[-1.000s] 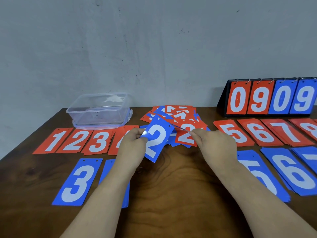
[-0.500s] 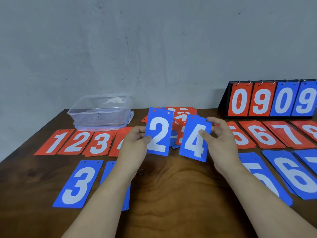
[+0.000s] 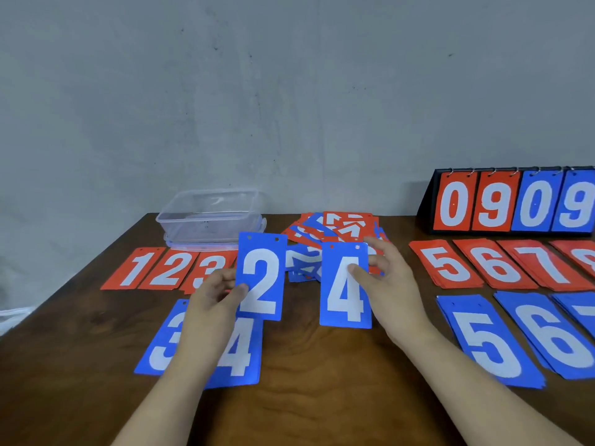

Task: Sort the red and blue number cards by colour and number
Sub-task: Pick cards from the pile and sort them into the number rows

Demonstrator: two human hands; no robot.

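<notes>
Head view: a mixed pile of red and blue cards [image 3: 338, 225] lies at 12 o'clock on the wooden table [image 3: 322, 381], with a clear plastic box [image 3: 209, 217] at 11 and a flip scoreboard [image 3: 515, 201] at 2. Sorted red cards [image 3: 161, 268] line the far row. Sorted blue cards [image 3: 486, 342] lie nearer, at 8 and 4, with bare wood between. The left hand [image 3: 212, 307] pinches a blue 2 card [image 3: 262, 278] upright and the right hand [image 3: 396, 291] pinches a blue 4 card [image 3: 341, 294], both raised at centre.
</notes>
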